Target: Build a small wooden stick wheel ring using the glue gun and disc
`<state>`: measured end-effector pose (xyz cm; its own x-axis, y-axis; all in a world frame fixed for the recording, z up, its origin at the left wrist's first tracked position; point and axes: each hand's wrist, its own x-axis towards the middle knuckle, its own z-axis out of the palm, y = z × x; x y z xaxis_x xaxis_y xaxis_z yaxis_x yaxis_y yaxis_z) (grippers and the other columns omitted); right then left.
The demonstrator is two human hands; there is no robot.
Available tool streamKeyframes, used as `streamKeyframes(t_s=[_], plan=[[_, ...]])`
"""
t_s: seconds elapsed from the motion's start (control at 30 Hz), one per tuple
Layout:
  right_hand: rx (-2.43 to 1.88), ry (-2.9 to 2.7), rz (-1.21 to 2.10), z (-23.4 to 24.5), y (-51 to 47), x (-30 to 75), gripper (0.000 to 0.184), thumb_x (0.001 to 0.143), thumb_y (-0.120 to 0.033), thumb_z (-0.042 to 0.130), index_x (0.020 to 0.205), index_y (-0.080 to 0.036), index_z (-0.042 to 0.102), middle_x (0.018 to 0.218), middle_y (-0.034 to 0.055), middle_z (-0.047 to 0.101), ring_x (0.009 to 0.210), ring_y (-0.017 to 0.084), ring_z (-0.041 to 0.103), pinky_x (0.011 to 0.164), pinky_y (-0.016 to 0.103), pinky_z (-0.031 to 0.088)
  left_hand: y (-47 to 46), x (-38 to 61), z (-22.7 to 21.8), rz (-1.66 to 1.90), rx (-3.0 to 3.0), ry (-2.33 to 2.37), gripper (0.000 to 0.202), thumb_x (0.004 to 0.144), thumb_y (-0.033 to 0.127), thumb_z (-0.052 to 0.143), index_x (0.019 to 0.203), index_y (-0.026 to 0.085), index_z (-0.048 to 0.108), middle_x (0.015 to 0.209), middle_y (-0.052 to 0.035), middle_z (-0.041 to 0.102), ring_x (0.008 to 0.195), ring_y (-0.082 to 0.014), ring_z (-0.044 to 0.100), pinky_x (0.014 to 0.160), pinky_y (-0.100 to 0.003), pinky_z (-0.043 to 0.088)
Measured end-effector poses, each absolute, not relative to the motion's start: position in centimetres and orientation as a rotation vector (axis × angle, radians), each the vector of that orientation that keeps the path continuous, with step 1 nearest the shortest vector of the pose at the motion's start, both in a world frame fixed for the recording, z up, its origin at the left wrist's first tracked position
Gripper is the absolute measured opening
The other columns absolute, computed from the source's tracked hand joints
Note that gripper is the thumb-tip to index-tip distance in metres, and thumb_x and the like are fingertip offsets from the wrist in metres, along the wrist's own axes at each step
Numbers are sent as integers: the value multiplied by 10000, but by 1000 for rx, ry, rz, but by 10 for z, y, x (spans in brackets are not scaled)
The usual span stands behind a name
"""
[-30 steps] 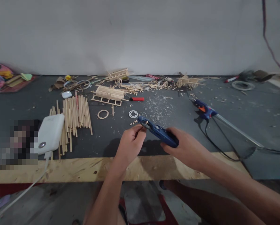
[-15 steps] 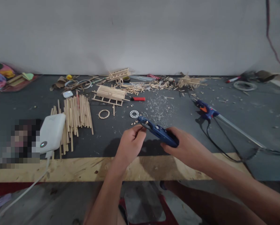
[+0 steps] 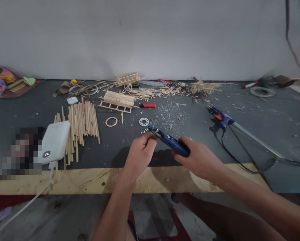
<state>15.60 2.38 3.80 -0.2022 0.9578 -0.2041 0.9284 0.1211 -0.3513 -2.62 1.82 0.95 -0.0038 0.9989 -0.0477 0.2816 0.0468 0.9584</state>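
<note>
Head view. The right hand (image 3: 198, 159) was clenched around the rear handles of a blue cutter (image 3: 170, 141), which was held above the dark tabletop (image 3: 252, 120) near its front edge, tilted so that its nose pointed up and to the left. The left hand (image 3: 139, 154) met that nose — its fingers (image 3: 150, 137) pinched together at the blades, on something too small to make out. Just beyond the cutter lay a white ring (image 3: 143, 122), a wooden ring (image 3: 111, 122) and a scatter of shavings (image 3: 171, 117). Farther left lay a bundle of wooden sticks (image 3: 81, 122) beside a white power bank (image 3: 54, 142); to the right — well apart — a blue glue gun (image 3: 221, 117).
</note>
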Motion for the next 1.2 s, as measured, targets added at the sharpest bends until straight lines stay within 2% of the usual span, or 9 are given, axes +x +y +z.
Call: streamKeyframes(t_s=[0.17, 0.3, 0.53, 0.7, 0.83, 1.03, 1.2], plan=[[-1947, -2383, 582, 33, 25, 153, 140, 802, -343, 505, 724, -227, 506, 619, 13, 592, 546, 161, 494, 499, 267, 255, 20, -27, 6, 995, 1386, 1457, 209, 836, 276, 414, 691, 200, 543, 535, 52, 393, 520, -118, 350, 506, -263, 230], [-1989, -2431, 598, 30, 28, 152, 190, 824, -360, 464, 708, -219, 518, 614, 32, 599, 546, 169, 494, 501, 272, 241, 23, -29, 1, 952, 1376, 1483, 245, 826, 288, 421, 605, 199, 476, 538, 39, 406, 537, -121, 354, 514, -273, 231], [-1998, -2426, 698, 25, 29, 154, 216, 824, -337, 451, 684, -204, 550, 640, 57, 628, 559, 166, 512, 498, 266, 251, 28, -29, -10, 858, 1261, 1483, 290, 804, 369, 442, 569, 203, 410, 527, 41, 338, 498, -110, 310, 479, -276, 195], [-2053, -2408, 747, 21, 30, 155, 241, 820, -360, 449, 692, -198, 574, 669, 68, 642, 592, 180, 536, 510, 268, 265, 31, -29, -13, 793, 1265, 1473, 270, 814, 365, 421, 669, 182, 557, 542, 31, 383, 496, -113, 335, 473, -265, 209], [-2115, -2403, 749, 20, 34, 159, 267, 834, -381, 429, 731, -196, 591, 722, 84, 661, 650, 203, 571, 531, 275, 280, 33, -35, -13, 773, 1279, 1476, 336, 833, 394, 393, 809, 181, 650, 549, 32, 408, 481, -113, 329, 485, -263, 246], [-2153, -2470, 716, 18, 39, 174, 326, 868, -420, 388, 754, -189, 588, 772, 110, 674, 712, 237, 609, 547, 287, 284, 34, -43, -17, 728, 1269, 1529, 360, 834, 406, 402, 885, 191, 686, 520, 44, 369, 470, -118, 345, 478, -265, 225], [-2214, -2454, 708, 13, 37, 179, 324, 867, -418, 390, 771, -187, 596, 764, 113, 676, 700, 237, 612, 543, 287, 280, 33, -43, -18, 710, 1283, 1546, 366, 841, 420, 408, 890, 198, 695, 532, 38, 402, 486, -123, 381, 487, -263, 246]])
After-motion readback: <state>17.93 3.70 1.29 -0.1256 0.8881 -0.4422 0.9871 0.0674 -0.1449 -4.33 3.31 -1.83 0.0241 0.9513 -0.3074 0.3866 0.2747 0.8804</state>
